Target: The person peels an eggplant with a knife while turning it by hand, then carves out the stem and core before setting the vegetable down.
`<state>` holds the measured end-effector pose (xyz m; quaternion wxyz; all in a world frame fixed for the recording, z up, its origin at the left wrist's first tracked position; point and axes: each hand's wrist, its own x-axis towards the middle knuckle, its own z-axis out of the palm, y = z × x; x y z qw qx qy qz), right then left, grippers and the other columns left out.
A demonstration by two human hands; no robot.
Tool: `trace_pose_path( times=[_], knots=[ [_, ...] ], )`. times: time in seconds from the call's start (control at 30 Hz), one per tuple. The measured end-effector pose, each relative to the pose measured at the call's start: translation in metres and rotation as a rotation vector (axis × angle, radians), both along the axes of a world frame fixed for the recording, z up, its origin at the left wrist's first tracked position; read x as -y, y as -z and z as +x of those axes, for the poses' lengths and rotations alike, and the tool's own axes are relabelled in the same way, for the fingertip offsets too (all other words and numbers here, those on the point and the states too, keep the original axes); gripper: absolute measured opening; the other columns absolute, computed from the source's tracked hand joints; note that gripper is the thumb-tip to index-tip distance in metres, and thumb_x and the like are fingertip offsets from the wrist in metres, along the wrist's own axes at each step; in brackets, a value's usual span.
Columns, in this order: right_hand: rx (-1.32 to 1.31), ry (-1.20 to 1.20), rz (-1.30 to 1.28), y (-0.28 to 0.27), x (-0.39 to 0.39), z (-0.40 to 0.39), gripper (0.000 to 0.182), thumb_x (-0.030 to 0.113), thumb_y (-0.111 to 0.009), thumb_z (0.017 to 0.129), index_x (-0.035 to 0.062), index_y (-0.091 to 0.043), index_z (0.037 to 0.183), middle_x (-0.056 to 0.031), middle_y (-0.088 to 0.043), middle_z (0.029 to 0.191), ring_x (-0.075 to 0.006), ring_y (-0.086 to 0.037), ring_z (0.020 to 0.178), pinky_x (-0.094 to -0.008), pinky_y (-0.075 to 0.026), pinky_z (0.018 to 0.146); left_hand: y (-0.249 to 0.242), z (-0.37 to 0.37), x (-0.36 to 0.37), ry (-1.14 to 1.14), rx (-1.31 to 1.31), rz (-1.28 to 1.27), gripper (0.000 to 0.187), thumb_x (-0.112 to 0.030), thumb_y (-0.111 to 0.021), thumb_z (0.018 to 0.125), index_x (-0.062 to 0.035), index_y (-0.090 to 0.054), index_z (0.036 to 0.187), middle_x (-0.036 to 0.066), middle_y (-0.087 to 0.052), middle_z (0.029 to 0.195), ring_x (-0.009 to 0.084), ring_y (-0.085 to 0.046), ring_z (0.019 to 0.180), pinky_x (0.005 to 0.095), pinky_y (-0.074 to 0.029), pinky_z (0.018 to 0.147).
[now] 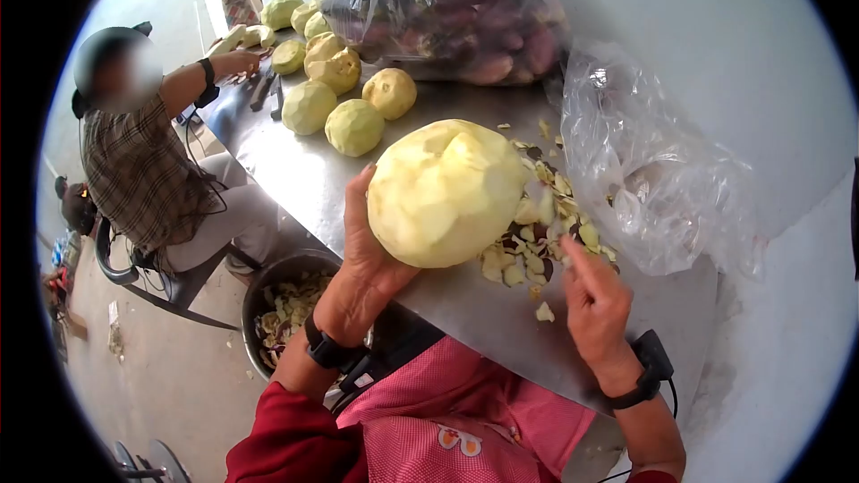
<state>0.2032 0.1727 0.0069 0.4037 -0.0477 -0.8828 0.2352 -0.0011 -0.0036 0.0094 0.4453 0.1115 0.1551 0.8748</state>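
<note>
My left hand [367,255] is wrapped around the side and underside of a large peeled round eggplant [443,197], pale yellow-green with flat facets from peeling. It is held up above the metal table. To the right of it, my right hand [595,304] is closed, its index finger pointing toward the eggplant. A blurred pale shape lies just beyond that fingertip; whatever the fingers grip cannot be made out. Behind and beneath, peelings [514,268] in pale and dark purple pieces are scattered on the table.
Several peeled eggplants [355,128] stand at the table's back left, by a full plastic bag of purple eggplants [447,27]. A crumpled clear bag [644,170] lies right. A metal basin [255,317] of peelings stands on the floor. A seated person [148,161] reaches toward the table.
</note>
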Motion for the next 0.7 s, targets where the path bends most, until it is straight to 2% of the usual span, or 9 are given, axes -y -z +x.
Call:
trace_pose_path(
  times=[0.17, 0.3, 0.37, 0.4, 0.43, 0.5, 0.57, 0.63, 0.7],
  knots=[
    [0.005, 0.075, -0.189, 0.003, -0.008, 0.003, 0.035, 0.005, -0.066, 0.092, 0.0077, -0.066, 0.127, -0.013, -0.068, 0.087, -0.0222, -0.06, 0.068, -0.0298, -0.049, 0.067, -0.01, -0.002, 0.015, -0.034, -0.04, 0.04, 0.07, -0.057, -0.059, 0.088, -0.012, -0.05, 0.141, 0.012, -0.059, 0.136, 0.0315, -0.059, 0.121, 0.0527, -0.047, 0.103],
    [0.127, 0.01, -0.382, 0.003, -0.009, 0.005, 0.033, 0.008, -0.064, 0.096, 0.0068, -0.065, 0.129, -0.0043, -0.064, 0.079, -0.0111, -0.055, 0.067, -0.0253, -0.047, 0.064, -0.016, -0.007, 0.021, -0.146, -0.234, -0.089, 0.076, -0.054, -0.063, 0.085, -0.0062, -0.046, 0.142, 0.016, -0.055, 0.139, 0.032, -0.058, 0.122, 0.0492, -0.047, 0.104],
    [0.149, -0.005, -0.479, 0.002, -0.01, 0.008, 0.033, 0.009, -0.064, 0.096, 0.0065, -0.064, 0.129, -0.0009, -0.062, 0.076, -0.0081, -0.053, 0.066, -0.0238, -0.046, 0.063, -0.012, -0.01, 0.019, -0.392, -0.579, -0.216, 0.085, -0.05, -0.068, 0.08, 0.0006, -0.042, 0.142, 0.019, -0.055, 0.135, 0.0304, -0.059, 0.12, 0.0435, -0.049, 0.101],
    [0.159, -0.016, -0.589, -0.001, -0.01, 0.011, 0.034, 0.01, -0.063, 0.097, 0.0064, -0.064, 0.13, 0.0017, -0.059, 0.076, -0.0059, -0.051, 0.065, -0.0224, -0.044, 0.061, -0.01, -0.016, 0.02, -0.464, -0.682, -0.249, 0.093, -0.045, -0.077, 0.072, 0.0028, -0.041, 0.143, 0.019, -0.056, 0.131, 0.0282, -0.058, 0.119, 0.0412, -0.048, 0.101],
    [0.169, -0.027, -0.698, -0.002, -0.01, 0.012, 0.034, 0.011, -0.063, 0.098, 0.0063, -0.063, 0.131, 0.0042, -0.057, 0.076, -0.0036, -0.048, 0.064, -0.0211, -0.043, 0.06, -0.009, -0.016, 0.02, -0.465, -0.684, -0.25, 0.093, -0.045, -0.077, 0.072, 0.0028, -0.041, 0.143, 0.019, -0.056, 0.131, 0.0282, -0.058, 0.119, 0.0412, -0.048, 0.101],
    [0.129, -0.019, -0.662, -0.002, -0.011, 0.012, 0.034, 0.012, -0.063, 0.098, 0.0064, -0.063, 0.132, 0.0047, -0.058, 0.077, -0.0034, -0.048, 0.063, -0.0205, -0.042, 0.06, -0.01, -0.016, 0.016, -0.649, -0.953, -0.344, 0.096, -0.043, -0.081, 0.067, 0.0027, -0.041, 0.142, 0.018, -0.056, 0.129, 0.0267, -0.057, 0.119, 0.0395, -0.047, 0.101],
    [0.091, -0.005, -0.631, -0.005, -0.009, 0.012, 0.035, 0.012, -0.063, 0.098, 0.0066, -0.063, 0.132, 0.0052, -0.058, 0.078, -0.0032, -0.047, 0.062, -0.02, -0.041, 0.059, -0.009, -0.013, 0.015, -0.659, -0.965, -0.359, 0.098, -0.038, -0.085, 0.063, 0.0025, -0.042, 0.141, 0.018, -0.056, 0.129, 0.0256, -0.057, 0.119, 0.039, -0.046, 0.102],
    [-0.015, 0.03, -0.668, -0.011, -0.002, 0.008, 0.036, 0.011, -0.062, 0.098, 0.0063, -0.062, 0.133, 0.0057, -0.058, 0.079, -0.0023, -0.046, 0.064, -0.0194, -0.041, 0.06, -0.008, -0.008, 0.014, -0.741, -1.164, -0.428, 0.097, -0.035, -0.086, 0.061, 0.0021, -0.044, 0.14, 0.017, -0.056, 0.129, 0.026, -0.057, 0.119, 0.0391, -0.046, 0.102],
    [0.107, -0.058, -0.616, -0.009, -0.003, 0.007, 0.036, 0.011, -0.062, 0.098, 0.0062, -0.061, 0.134, 0.0058, -0.057, 0.08, -0.002, -0.045, 0.065, -0.0191, -0.041, 0.061, -0.003, -0.009, 0.011, -0.751, -1.26, -0.411, 0.097, -0.033, -0.086, 0.06, 0.0023, -0.044, 0.14, 0.017, -0.055, 0.129, 0.0263, -0.057, 0.119, 0.039, -0.045, 0.103]
  ],
)
